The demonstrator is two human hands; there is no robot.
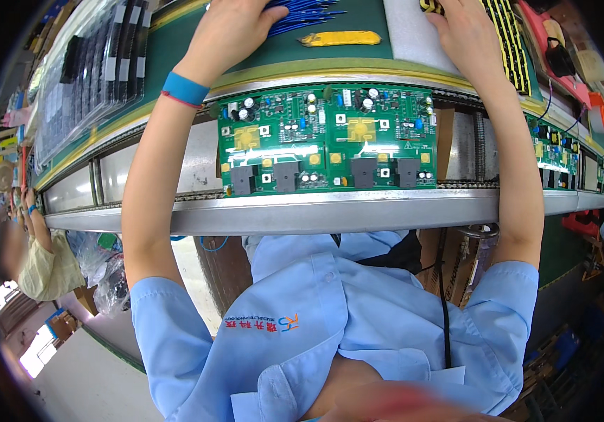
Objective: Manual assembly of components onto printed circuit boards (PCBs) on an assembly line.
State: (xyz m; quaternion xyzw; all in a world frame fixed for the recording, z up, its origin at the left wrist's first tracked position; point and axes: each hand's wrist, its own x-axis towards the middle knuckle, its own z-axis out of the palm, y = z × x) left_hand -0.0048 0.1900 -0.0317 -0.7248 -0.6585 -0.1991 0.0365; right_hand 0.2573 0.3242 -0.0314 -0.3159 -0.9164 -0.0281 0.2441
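My left hand [235, 34] reaches to the top edge of the view, its fingertips closed at a bundle of blue wires [309, 15]; part of the hand is cut off. Farther right, my right hand [465, 35] pinches a small yellow-and-black part [431, 6] above a white foam sheet [414, 39]. Between my forearms, a pair of green circuit boards [326, 151] lies side by side on the conveyor rails. They carry black relay-like blocks, capacitors and yellow squares. A yellow-handled tool [340, 39] rests on the green mat beyond them.
Clear plastic trays with black parts [98, 70] stand at the left. Rows of yellow-and-black strips [509, 46] lie right of my right hand. More circuit boards [556, 155] sit along the conveyor. A metal rail [330, 214] runs before me. Another person [45, 260] is at far left.
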